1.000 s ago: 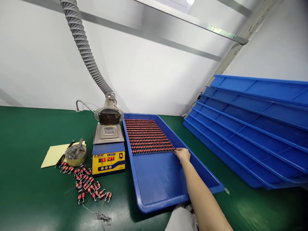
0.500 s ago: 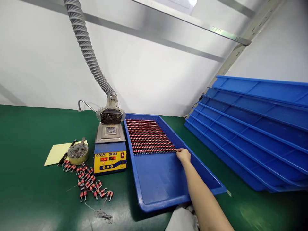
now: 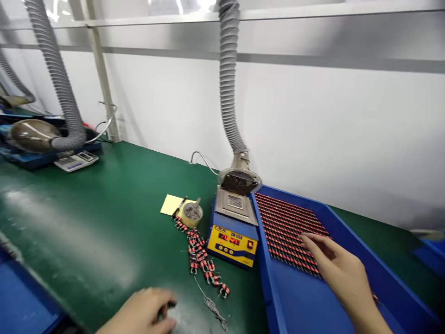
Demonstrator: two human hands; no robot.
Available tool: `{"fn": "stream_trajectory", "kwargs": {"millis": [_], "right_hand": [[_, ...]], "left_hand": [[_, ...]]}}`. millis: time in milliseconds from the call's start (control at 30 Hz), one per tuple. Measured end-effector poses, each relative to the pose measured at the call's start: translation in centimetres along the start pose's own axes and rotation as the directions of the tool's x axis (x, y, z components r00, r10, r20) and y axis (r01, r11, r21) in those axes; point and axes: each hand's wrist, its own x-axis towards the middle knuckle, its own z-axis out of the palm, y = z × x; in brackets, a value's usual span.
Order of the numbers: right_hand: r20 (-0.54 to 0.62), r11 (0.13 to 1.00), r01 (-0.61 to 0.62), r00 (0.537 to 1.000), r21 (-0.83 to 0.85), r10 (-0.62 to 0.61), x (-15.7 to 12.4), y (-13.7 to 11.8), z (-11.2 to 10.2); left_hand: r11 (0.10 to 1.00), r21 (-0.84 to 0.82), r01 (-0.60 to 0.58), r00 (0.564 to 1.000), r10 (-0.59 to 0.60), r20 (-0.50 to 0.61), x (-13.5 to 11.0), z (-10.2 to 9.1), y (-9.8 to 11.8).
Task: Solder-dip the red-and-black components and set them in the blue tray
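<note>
My right hand (image 3: 342, 273) hovers over the blue tray (image 3: 267, 283), thumb and fingers apart, with nothing visible in it. Beneath its fingertips, tight rows of small red-and-black parts (image 3: 288, 227) fill the tray's far portion. My left hand (image 3: 142, 313), somewhat blurred, is above the green table at the bottom edge, its fingers loosely bent and parted from the thumb. Between the hands, a loose trail of the same red parts with bent wire legs (image 3: 200, 253) lies on the table, near a grey tangle of wire (image 3: 213, 308).
A yellow-fronted solder pot (image 3: 232, 246) stands against the tray's left side, under a fume hose (image 3: 227, 74). Left of it are a round tin (image 3: 192, 214), a pen (image 3: 180, 206) and yellow paper (image 3: 169, 204). A calculator (image 3: 77, 161) lies farther left.
The view has swung left. My right hand has come off the end of the nearest row of parts and is now raised and open. My left hand has entered at the bottom.
</note>
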Motion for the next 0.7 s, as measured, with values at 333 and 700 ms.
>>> {"fn": "stream_trajectory", "kwargs": {"millis": [333,700], "right_hand": [[0.338,-0.034,-0.374,0.870,0.927,-0.358,-11.0,-16.0,6.2],[0.422,-0.181,-0.547,0.782,0.817,-0.459,-12.3,-16.7,7.4]], "left_hand": [[0.987,0.119,0.111,0.944,-0.067,-0.324,13.3,-5.3,-4.0],[0.984,0.161,0.073,0.931,-0.009,-0.365,14.9,-3.9,-6.9]]}}
